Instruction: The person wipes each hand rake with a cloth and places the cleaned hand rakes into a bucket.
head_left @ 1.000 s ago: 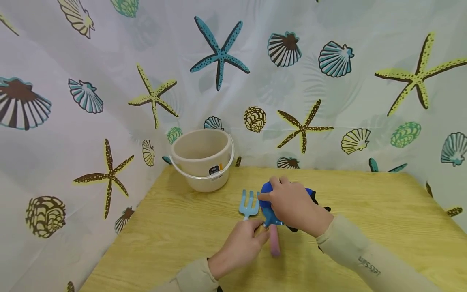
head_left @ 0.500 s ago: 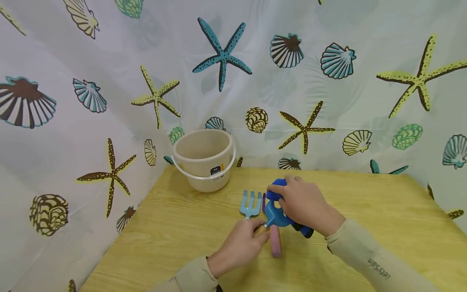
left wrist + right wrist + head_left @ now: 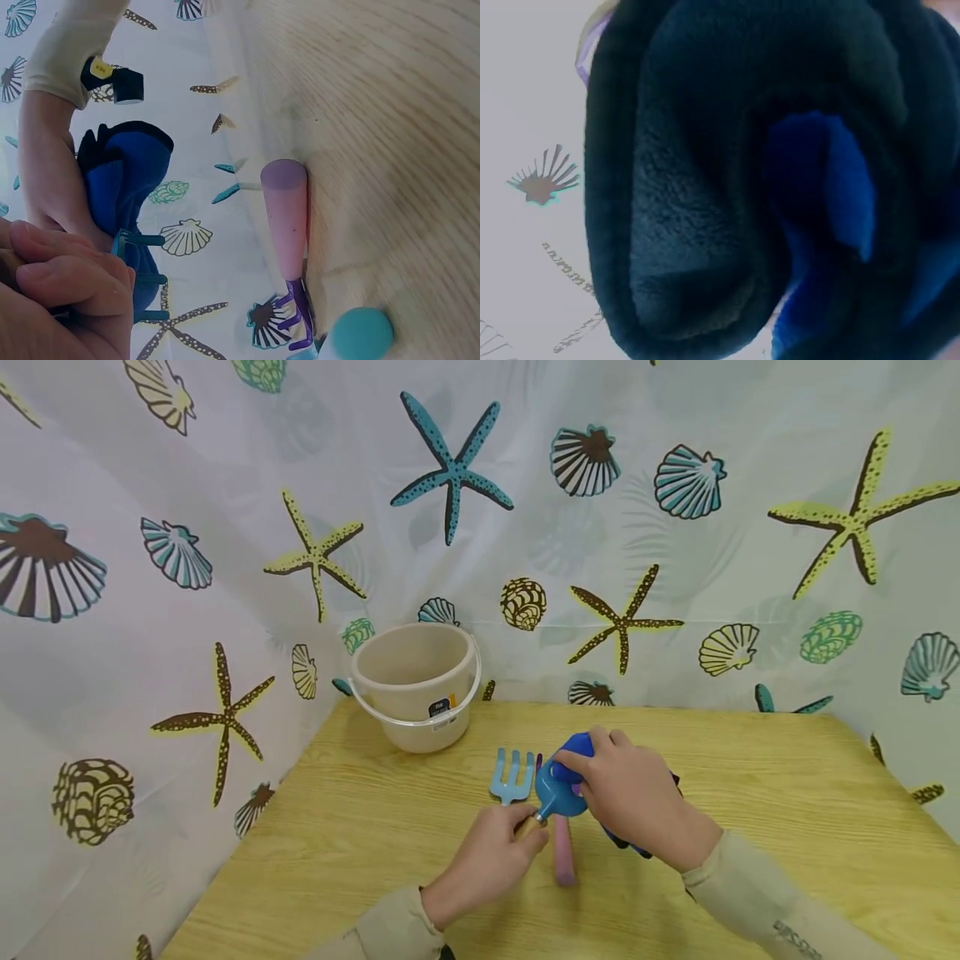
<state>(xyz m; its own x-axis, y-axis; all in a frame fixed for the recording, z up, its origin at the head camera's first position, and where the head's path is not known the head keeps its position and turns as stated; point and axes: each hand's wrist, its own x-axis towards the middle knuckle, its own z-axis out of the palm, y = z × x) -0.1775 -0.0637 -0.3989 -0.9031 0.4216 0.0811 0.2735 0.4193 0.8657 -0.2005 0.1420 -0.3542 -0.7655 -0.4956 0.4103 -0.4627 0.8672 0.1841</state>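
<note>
My left hand (image 3: 495,852) grips a blue hand rake (image 3: 553,795) by its light wooden handle, with the head tilted up to the right. Its tines show beyond the curled fingers in the left wrist view. My right hand (image 3: 633,785) pinches a blue cloth (image 3: 573,756) with black edging against the rake's head. The rest of the cloth hangs below and behind that hand. Folded dark cloth (image 3: 690,187) fills most of the right wrist view and hides the fingers. Under the hands, a small purple rake with a pink handle (image 3: 564,853) lies on the table.
A light blue garden fork (image 3: 512,779) lies left of the pink-handled rake, its handle partly behind my left hand. A cream bucket (image 3: 401,706) with a white handle stands at the back left of the wooden table (image 3: 360,827). Shell-patterned curtain (image 3: 517,543) encloses the back and sides.
My right hand has moved right and slightly down with the cloth, uncovering more of the rake's head, and the cloth has shifted along it. My left hand stays nearly in place, still gripping the handle.
</note>
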